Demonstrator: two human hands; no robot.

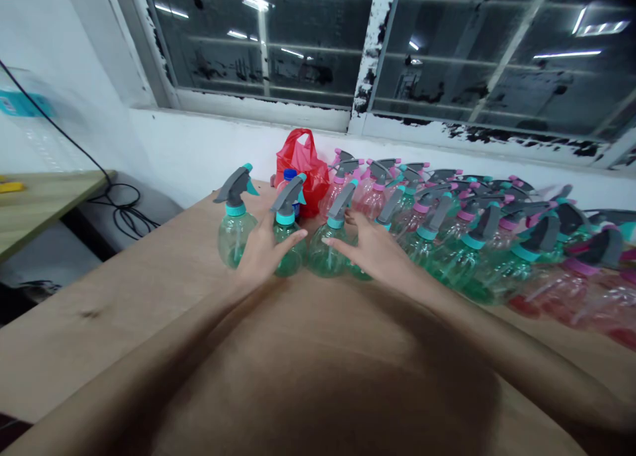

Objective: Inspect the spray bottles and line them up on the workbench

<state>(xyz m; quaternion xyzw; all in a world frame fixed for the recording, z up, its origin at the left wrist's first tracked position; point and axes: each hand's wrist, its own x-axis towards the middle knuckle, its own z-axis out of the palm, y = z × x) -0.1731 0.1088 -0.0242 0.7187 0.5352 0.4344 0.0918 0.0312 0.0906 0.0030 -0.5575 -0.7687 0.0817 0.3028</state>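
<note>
My left hand is curled around a green spray bottle with a grey and teal trigger head, its thumb across the front. My right hand grips another green spray bottle from the right, thumb in front and fingers behind the neck. Both bottles stand upright on the wooden table, side by side. To the left of my left hand stands another green spray bottle. A further green spray bottle is partly hidden behind my right hand.
Several rows of green and pink spray bottles fill the right side of the table. Behind my hands sit a red plastic bag and a blue-capped bottle. A black cable hangs beside another table at left.
</note>
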